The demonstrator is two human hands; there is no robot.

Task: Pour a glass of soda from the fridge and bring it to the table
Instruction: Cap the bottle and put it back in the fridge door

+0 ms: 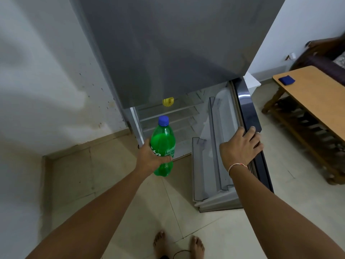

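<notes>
A green soda bottle [163, 143] with a blue cap stands upright in my left hand [149, 157], which is wrapped around its middle, just in front of the open lower part of the grey fridge [171, 53]. My right hand [240, 146] grips the top edge of the open lower fridge door [250, 116], which swings out to the right. The door's inner racks [211, 165] look bare. Glass shelves show inside the fridge, with a yellow item [168, 102] on one. No glass is in view.
A wooden table [315, 96] with a slatted lower shelf stands at the right, a blue item [286, 80] on its top. A dark sofa [324, 57] sits behind it. A stained white wall is at the left. My bare feet [177, 243] stand on the tiled floor.
</notes>
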